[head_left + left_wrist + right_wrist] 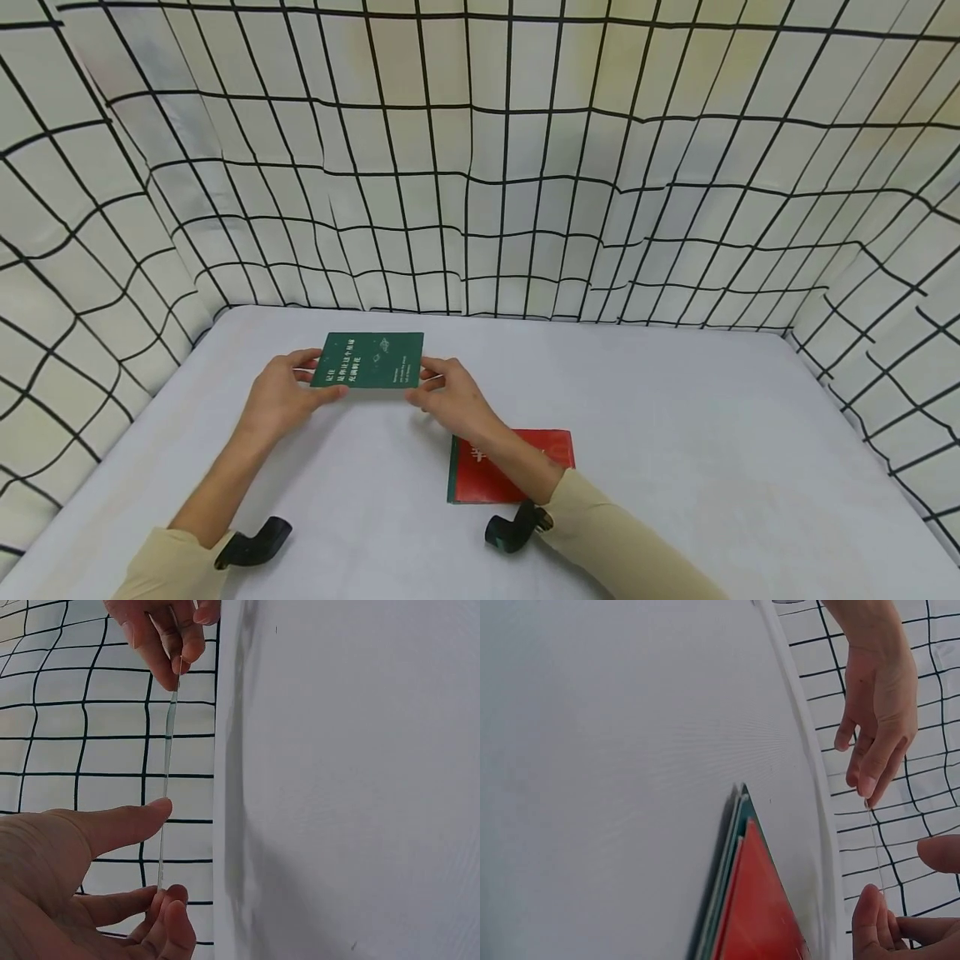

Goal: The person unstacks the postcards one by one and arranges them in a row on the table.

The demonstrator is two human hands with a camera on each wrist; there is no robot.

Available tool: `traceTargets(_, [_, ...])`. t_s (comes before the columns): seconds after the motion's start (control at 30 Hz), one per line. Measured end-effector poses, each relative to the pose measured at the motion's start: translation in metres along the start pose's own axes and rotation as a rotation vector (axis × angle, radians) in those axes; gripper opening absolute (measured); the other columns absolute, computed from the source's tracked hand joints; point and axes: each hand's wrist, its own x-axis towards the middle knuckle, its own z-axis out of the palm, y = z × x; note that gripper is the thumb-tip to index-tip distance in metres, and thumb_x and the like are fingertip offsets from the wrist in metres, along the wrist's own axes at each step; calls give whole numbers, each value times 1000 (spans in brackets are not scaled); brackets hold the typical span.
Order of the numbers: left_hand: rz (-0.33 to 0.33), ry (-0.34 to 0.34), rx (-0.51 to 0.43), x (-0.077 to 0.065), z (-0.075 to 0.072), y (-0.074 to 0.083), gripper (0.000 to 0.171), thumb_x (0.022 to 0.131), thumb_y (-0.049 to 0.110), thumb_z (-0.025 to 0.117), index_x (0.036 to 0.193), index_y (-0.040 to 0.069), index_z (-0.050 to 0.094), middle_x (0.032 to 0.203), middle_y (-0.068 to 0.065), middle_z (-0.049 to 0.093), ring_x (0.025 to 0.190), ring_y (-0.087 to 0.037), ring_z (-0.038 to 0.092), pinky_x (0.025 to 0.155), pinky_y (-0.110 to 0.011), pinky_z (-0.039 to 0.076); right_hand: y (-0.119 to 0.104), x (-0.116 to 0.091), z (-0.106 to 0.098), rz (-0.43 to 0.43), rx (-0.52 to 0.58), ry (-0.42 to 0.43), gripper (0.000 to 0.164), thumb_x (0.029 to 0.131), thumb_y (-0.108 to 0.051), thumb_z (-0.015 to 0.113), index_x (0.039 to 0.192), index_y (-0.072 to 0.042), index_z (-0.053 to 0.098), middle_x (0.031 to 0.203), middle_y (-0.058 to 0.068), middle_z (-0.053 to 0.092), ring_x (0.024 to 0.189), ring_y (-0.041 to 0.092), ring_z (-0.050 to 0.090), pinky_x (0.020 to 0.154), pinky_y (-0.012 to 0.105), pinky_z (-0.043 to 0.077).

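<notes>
A thin green card with pale printed lettering is held above the white table, at the left of the head view. My left hand grips its left end, thumb along the near edge and fingers at the far side. At the opposite end, my right hand holds the card by its right edge. Both wrist views catch the card nearly edge-on, as a thin strip between the hands. Below my right forearm lies a red envelope-like item with white characters, partly hidden by the arm.
Green edges show beneath the red item, so it lies on other flat pieces. Black curved fittings sit at both sleeve cuffs. White walls with black netting enclose the table at the back and sides.
</notes>
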Motion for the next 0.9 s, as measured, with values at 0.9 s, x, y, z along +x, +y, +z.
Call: traceTargets(0.9, [-81, 30, 16, 0, -18, -24, 81, 94, 27, 73, 150, -19, 35, 142, -41, 45, 127, -54, 48, 96, -61, 49, -6, 4, 37, -14, -3, -138, 64, 96, -26, 73, 155, -17, 50, 147, 4, 61, 129, 18, 64, 97, 31, 58])
